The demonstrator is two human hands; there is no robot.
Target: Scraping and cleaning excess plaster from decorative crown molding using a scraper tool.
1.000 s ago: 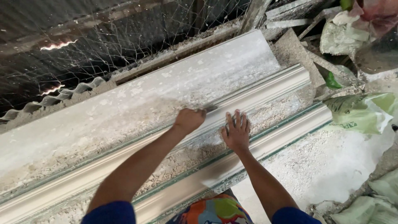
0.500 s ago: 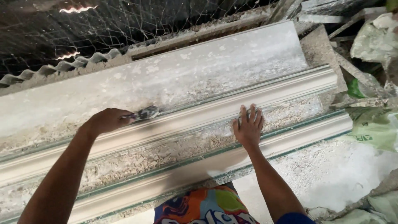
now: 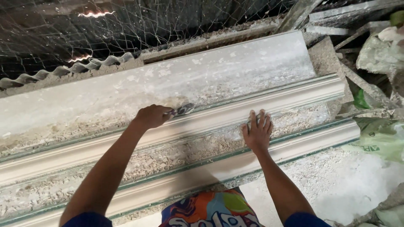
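On plaster moulding (image 3: 294, 98): scraper-gripping left hand (image 3: 152, 116), flat right hand (image 3: 257, 133)

Wire mesh (image 3: 168, 25) stands behind the slab (image 3: 235, 71); two mouldings (image 3: 294, 98) lie before it.

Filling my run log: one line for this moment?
left hand: grips scraper on upper moulding | right hand: flat between mouldings | debris: in channel

Long dusty slab (image 3: 126, 90) — white mouldings (image 3: 294, 98), plaster crumbs (image 3: 181, 151) on it.
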